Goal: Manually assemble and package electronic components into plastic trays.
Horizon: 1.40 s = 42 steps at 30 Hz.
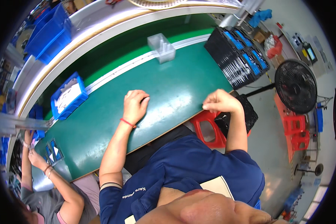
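Observation:
My left hand (135, 107) is over the middle of the green tabletop (164, 89), a red cord round its wrist. Its fingers bend loosely, the thumb stands apart from them, and nothing shows in its grasp. Over the near edge of the tabletop, to the right, is my right hand (221, 100). Its fingers are curled in toward the thumb, and I see no object in them. A clear plastic bin (162, 48) stands beyond both hands at the table's back edge.
Black trays with blue contents (237, 56) are stacked at the right table end, by a black fan (296, 86). A blue bin of white pieces (69, 96) stands at left. A co-worker's hands (36, 158) are at far left. A red stool (209, 128) is below the edge.

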Available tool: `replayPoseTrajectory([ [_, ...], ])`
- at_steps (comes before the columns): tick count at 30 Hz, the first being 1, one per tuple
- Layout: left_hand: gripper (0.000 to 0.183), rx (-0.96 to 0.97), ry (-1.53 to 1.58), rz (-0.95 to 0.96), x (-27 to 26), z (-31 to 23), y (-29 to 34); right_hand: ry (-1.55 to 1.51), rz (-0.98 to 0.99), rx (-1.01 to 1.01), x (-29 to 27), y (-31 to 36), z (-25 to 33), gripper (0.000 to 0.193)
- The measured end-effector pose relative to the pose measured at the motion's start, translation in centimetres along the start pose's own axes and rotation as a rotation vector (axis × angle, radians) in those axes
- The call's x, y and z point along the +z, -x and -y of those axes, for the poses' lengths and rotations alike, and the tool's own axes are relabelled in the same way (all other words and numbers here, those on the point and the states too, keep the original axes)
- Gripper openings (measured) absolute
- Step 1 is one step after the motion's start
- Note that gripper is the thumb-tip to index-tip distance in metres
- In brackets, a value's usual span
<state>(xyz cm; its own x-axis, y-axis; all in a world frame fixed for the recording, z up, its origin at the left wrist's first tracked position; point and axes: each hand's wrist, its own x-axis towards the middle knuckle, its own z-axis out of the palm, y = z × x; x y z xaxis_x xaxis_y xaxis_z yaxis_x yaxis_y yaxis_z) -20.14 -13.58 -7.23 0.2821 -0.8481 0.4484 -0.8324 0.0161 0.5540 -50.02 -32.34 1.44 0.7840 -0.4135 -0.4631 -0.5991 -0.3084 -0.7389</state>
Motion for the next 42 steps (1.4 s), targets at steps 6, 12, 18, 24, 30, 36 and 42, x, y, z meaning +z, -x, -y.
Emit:
replayPoseTrajectory([
  [6,0.007,-0.132,0.225,0.006,2.4,-3.0,-0.2,0.387,-0.799,-0.271,-2.1,-16.5,7.1,0.083],
  [12,0.007,-0.148,0.259,0.015,0.8,-0.9,0.5,0.515,-0.571,0.080,-3.0,-23.0,11.8,0.088],
  [18,0.007,-0.154,0.196,0.008,0.7,-1.1,0.4,0.552,-0.819,0.021,-2.7,-23.1,11.4,0.081],
  [24,0.008,-0.393,0.498,-0.100,0.2,-1.7,0.1,-0.008,-0.759,-0.425,-1.1,-20.2,8.8,0.090],
  [30,0.011,-0.596,1.221,-0.316,0.6,-0.9,-0.1,-0.275,-0.205,-0.463,9.5,-14.1,8.2,0.078],
  [36,0.011,-0.606,1.351,-0.171,0.6,-0.5,0.6,-0.608,-0.224,-0.358,11.2,-11.9,7.2,0.068],
  [42,0.010,-0.778,1.384,-0.080,-0.2,-0.1,1.2,0.073,-0.684,-0.264,8.5,-10.5,5.1,0.067],
])
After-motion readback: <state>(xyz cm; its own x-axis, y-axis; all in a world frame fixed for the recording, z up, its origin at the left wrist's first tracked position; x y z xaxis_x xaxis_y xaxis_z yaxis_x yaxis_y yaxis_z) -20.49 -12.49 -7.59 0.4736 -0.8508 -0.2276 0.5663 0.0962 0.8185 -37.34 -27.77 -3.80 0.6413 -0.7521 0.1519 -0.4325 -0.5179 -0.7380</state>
